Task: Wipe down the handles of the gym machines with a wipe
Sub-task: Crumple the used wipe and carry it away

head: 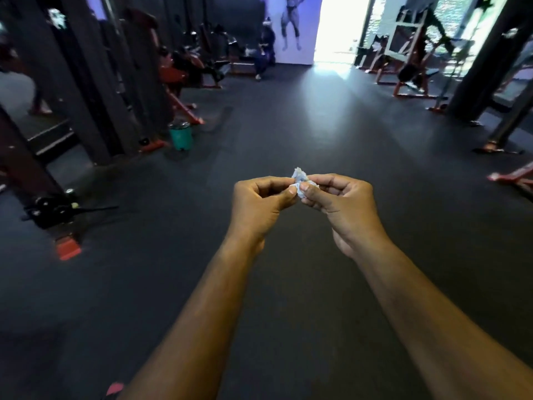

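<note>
Dark floor (pixel 288 116) fills most of the view, bright glare patch from the doorway (pixel 337 27) at the far end. Machines (pixel 409 53) with red frames line the right side; dark uprights and more red-framed machines (pixel 184 70) line the left. Weight plates (pixel 49 210) sit low on a machine at the near left, beside a red foot (pixel 67 249). A person (pixel 265 50) sits on a bench at the far left wall, blurred. Teal bin (pixel 181 136) stands on the floor beside the left row; contents can't be seen from this angle. Both forearms reach out mid-frame over the floor. Left hand (pixel 259 203) and right hand (pixel 343 203) meet at the fingertips, fingers curled, both pinching one small crumpled white wipe (pixel 300 180) between them. Wipe is held in the air, well apart from any machine handle.
</note>
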### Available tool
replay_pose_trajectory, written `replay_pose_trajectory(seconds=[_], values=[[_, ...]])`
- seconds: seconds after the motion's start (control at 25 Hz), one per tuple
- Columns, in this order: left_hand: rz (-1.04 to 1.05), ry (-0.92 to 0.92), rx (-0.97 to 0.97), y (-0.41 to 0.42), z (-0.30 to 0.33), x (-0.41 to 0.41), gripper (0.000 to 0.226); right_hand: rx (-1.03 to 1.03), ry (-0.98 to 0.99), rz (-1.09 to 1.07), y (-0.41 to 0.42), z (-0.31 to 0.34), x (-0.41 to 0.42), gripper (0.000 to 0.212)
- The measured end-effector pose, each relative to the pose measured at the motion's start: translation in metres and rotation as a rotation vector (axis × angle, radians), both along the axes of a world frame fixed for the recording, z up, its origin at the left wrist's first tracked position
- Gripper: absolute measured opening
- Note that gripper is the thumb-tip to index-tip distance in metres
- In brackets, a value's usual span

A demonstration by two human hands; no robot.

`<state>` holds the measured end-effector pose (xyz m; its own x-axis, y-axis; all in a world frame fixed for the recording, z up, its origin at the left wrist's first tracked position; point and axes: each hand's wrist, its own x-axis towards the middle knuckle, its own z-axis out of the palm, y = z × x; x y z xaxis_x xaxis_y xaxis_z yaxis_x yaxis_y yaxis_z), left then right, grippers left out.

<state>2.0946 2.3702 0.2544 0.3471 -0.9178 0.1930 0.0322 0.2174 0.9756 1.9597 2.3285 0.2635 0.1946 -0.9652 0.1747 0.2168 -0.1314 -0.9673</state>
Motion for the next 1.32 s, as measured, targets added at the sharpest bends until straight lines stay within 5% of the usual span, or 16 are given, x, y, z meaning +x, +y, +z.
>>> replay_pose_trajectory(seconds=[0.36, 0.84, 1.32], values=[[0.344, -0.029, 0.069, -0.224, -0.025, 0.165, 0.016, 0.038, 0.073, 0.249, -0.259, -0.028, 0.186, 0.01], [0.453, -0.069, 0.091, -0.585, -0.022, 0.393, 0.015, 0.074, 0.003, 0.276, -0.62, -0.031, 0.421, 0.008], [0.675, 0.008, 0.179, -0.904, -0.044, 0.711, 0.02, 0.1, 0.132, 0.556, -0.97, -0.054, 0.761, 0.015]])
